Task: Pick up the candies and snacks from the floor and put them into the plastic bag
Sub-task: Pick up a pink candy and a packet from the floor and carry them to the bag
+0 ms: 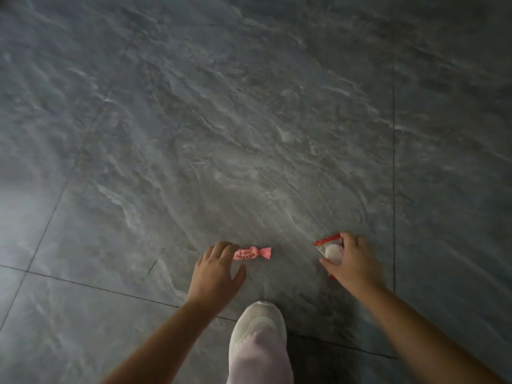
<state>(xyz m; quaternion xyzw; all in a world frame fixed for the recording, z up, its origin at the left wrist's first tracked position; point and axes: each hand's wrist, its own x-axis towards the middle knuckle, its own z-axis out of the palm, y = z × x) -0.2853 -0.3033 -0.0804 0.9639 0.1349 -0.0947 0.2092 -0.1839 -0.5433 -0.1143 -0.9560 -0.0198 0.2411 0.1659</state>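
Your left grip point(214, 275) is released, fingers spread and relaxed, its fingertips at the left twist of the pink wrapped candy point(250, 253) lying flat on the grey tiled floor point(249, 134). Your right grip point(353, 263) is grasping the clear red-edged packet point(329, 246) with a round white sweet inside. Both look light and crinkly, likely slick on tile, so pinch the candy across its firm middle rather than a flimsy twisted end; the plastic bag is out of view
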